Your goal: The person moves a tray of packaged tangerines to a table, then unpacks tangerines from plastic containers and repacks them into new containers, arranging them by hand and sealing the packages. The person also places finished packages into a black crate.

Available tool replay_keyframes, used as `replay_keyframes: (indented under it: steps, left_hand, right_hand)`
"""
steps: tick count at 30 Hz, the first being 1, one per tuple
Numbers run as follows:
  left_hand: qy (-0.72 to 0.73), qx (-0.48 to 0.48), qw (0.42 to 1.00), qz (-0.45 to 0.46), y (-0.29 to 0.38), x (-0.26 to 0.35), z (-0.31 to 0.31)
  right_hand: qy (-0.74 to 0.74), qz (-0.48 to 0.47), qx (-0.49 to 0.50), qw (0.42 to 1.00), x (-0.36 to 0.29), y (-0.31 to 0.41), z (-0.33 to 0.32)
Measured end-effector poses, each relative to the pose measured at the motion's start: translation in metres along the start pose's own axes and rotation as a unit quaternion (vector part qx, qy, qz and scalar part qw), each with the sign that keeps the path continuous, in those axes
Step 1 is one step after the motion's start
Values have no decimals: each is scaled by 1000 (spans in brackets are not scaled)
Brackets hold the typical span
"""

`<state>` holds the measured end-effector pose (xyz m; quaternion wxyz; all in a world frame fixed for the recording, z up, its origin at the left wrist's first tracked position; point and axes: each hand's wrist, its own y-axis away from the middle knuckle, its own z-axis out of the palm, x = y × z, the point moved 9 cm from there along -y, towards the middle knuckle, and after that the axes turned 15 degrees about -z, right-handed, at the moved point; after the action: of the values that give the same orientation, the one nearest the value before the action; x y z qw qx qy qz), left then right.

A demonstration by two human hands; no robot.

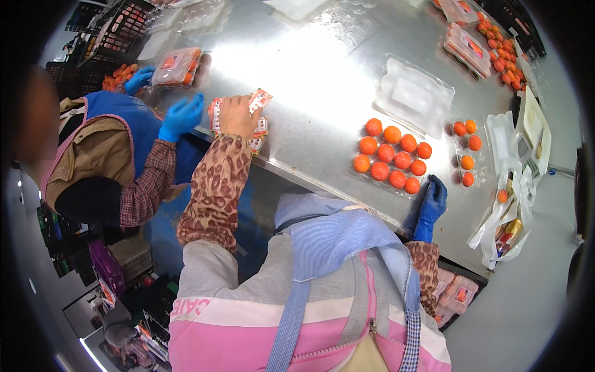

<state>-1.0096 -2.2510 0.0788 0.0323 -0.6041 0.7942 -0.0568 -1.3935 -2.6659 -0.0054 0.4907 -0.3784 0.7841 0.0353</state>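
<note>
My bare left hand (238, 116) lies over a small pile of red-and-white printed packets (258, 99) at the table's front edge, its fingers curled on them. My right hand (431, 202), in a blue glove, rests on the metal table with its fingers together and nothing visible in them. Just left of it is a clear plastic tray (409, 194) with rows of round orange-red fruit (385, 152), probably persimmons or tomatoes. Behind that tray sits its see-through lid or another clear shell with a whitish liner (413, 102).
A co-worker's blue-gloved hands (180, 117) are close to my left hand, near a closed fruit pack (177, 67). At right are a partly filled tray (469, 153), a white scale (530, 135) and a plastic bag (504, 232). Packs (467, 50) and loose fruit (504, 56) lie far right.
</note>
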Motion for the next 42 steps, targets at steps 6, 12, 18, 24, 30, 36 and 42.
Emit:
replay_keyframes:
  steps: [6, 12, 18, 24, 30, 36, 42]
  left_hand:
    - [-59, -92, 993, -54, -12, 3, 59]
    - [-71, -87, 994, -14, -15, 2, 72]
    - [-78, -77, 994, -23, -17, 5, 64]
    - [-67, -66, 994, -56, -24, -5, 67]
    - [-34, -55, 995, -73, -25, -14, 71]
    - [26, -64, 988, -139, -34, -29, 76]
    - [123, -181, 948, -233, -38, -52, 98]
  right_hand:
    - [-6, -18, 15, 1000, -7, -3, -2]
    - [80, -53, 14, 995, -15, -5, -7]
    - [73, -32, 32, 996, -11, -4, -10]
    - [44, -43, 48, 997, -10, -4, -11]
    - [45, -45, 47, 997, -13, -5, -12]
    - [52, -41, 45, 997, -12, -5, -13]
    - [55, -44, 51, 996, -13, -5, -13]
